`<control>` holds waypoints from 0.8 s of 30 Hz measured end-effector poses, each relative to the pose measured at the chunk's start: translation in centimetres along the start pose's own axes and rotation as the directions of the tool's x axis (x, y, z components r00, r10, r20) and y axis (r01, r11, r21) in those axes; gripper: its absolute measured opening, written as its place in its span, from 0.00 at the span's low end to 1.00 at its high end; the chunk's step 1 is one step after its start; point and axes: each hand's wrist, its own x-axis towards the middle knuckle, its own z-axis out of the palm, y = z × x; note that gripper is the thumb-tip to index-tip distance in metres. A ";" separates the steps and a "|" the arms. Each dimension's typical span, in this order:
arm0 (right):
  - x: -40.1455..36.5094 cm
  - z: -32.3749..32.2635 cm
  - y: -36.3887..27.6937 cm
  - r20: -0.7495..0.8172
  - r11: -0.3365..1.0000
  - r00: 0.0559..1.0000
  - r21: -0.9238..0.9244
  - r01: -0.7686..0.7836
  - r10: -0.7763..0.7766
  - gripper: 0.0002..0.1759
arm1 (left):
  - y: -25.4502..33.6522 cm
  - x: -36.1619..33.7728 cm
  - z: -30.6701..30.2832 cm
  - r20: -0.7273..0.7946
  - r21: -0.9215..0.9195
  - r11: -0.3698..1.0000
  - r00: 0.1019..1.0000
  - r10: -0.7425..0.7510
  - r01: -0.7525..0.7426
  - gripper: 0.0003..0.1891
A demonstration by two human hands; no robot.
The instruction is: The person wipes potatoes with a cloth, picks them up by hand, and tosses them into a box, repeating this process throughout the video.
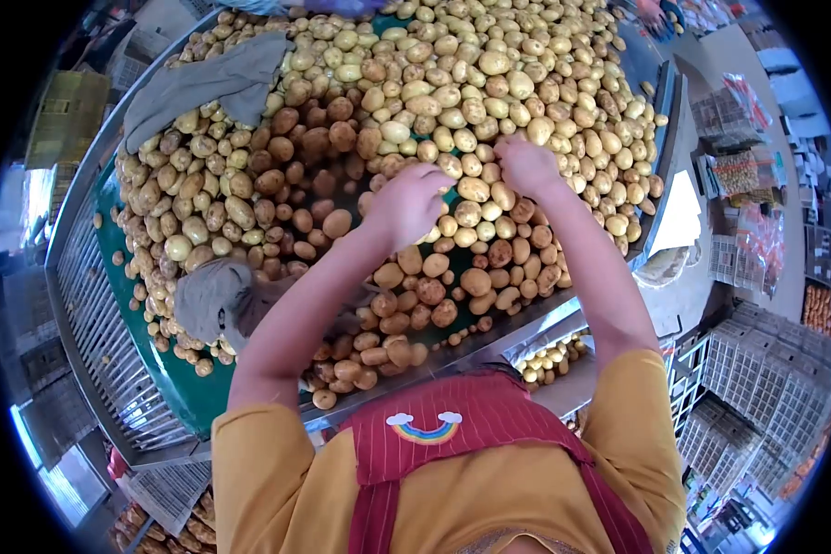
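Note:
A broad heap of potatoes (475,189) covers the green-topped sorting table (177,392). Over the middle of the heap, my left hand (408,205) is closed, its fingers curled toward the right; what they hold, if anything, is hidden. Slightly farther out and to the right, my right hand (526,166) is also closed, fingertips down among the potatoes, with its grip hidden by the hand itself. Between the two hands lie several pale potatoes and small patches of green surface. Darker brown potatoes (309,143) lie left of my left hand.
Grey cloths lie on the heap, one at the far left (208,83) and one beside my left forearm (214,300). A metal rail (111,360) edges the table. Plastic crates (771,369) stand stacked at right. Another person's hand (654,17) shows at top right.

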 end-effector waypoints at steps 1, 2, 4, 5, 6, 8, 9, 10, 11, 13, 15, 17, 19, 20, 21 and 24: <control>-0.4 1.1 0.7 -0.111 0.995 0.993 0.080 0.059 -0.050 0.13 | -0.3 1.2 1.6 0.006 -0.011 1.000 1.000 -0.013 0.013 0.16; -0.7 1.1 0.9 -0.132 0.989 0.990 0.128 0.071 -0.054 0.12 | -0.1 2.1 2.8 0.012 -0.020 0.999 1.000 -0.027 0.028 0.15; -1.3 1.2 1.4 -0.171 0.969 0.984 0.231 0.094 -0.054 0.11 | 0.2 2.2 4.3 0.002 0.000 0.999 0.999 -0.055 0.055 0.16; -1.3 1.3 1.2 -0.134 0.971 0.991 0.235 0.050 -0.018 0.10 | 0.5 1.7 4.9 -0.015 0.006 0.997 0.997 -0.073 0.073 0.16; -1.1 2.4 1.6 -0.171 0.959 0.984 0.271 0.089 -0.043 0.12 | 0.8 1.1 5.5 -0.032 0.011 0.996 0.995 -0.092 0.092 0.16; -2.1 4.5 2.0 -0.502 0.926 0.863 0.291 0.240 -0.066 0.11 | -0.6 -1.4 6.3 -0.072 0.131 0.991 0.997 0.036 -0.026 0.19; -3.0 4.9 2.4 -0.371 0.714 0.924 0.672 0.198 0.093 0.09 | -1.1 -2.6 6.2 -0.033 0.207 0.976 0.997 0.069 -0.061 0.20; -4.7 3.9 2.0 -0.183 0.371 0.967 0.922 0.106 0.179 0.09 | -1.4 -3.5 5.9 0.004 0.279 0.955 0.995 0.099 -0.096 0.20; -7.2 1.9 1.3 0.021 -0.001 0.978 1.000 -0.022 0.206 0.07 | -1.3 -3.9 5.4 -0.019 0.329 0.938 0.992 0.125 -0.112 0.21; -9.1 5.1 1.1 -0.159 0.300 0.979 0.947 0.116 0.125 0.06 | -1.3 -3.6 5.1 0.009 0.365 0.920 0.989 0.147 -0.140 0.20; -11.5 7.1 -0.5 -0.356 0.612 0.934 0.741 0.277 0.008 0.08 | -0.7 -3.0 4.9 0.083 0.435 0.891 0.991 0.102 -0.128 0.16; -12.9 6.8 -3.8 -0.379 0.853 0.924 0.461 0.244 -0.060 0.13 | -1.0 -1.9 5.0 0.037 0.366 0.926 0.996 0.083 -0.091 0.14; -12.7 7.4 -4.7 -0.327 0.908 0.945 0.385 0.166 -0.034 0.17 | -0.7 -1.8 4.8 -0.046 0.002 0.999 0.998 -0.046 0.046 0.12; -12.4 7.4 -5.2 -0.304 0.919 0.953 0.372 0.134 -0.017 0.17 | -0.1 -1.8 3.9 -0.062 -0.328 0.933 0.982 -0.176 0.147 0.11; -12.1 7.1 -5.7 -0.239 0.930 0.971 0.355 0.101 -0.014 0.18 | 0.5 -2.0 3.0 -0.033 -0.619 0.754 0.952 -0.305 0.220 0.10; -10.6 6.1 -7.7 -0.082 0.972 0.996 0.235 -0.002 0.022 0.22 | 1.5 -4.4 -0.6 0.245 -0.960 0.038 0.897 -0.368 0.278 0.09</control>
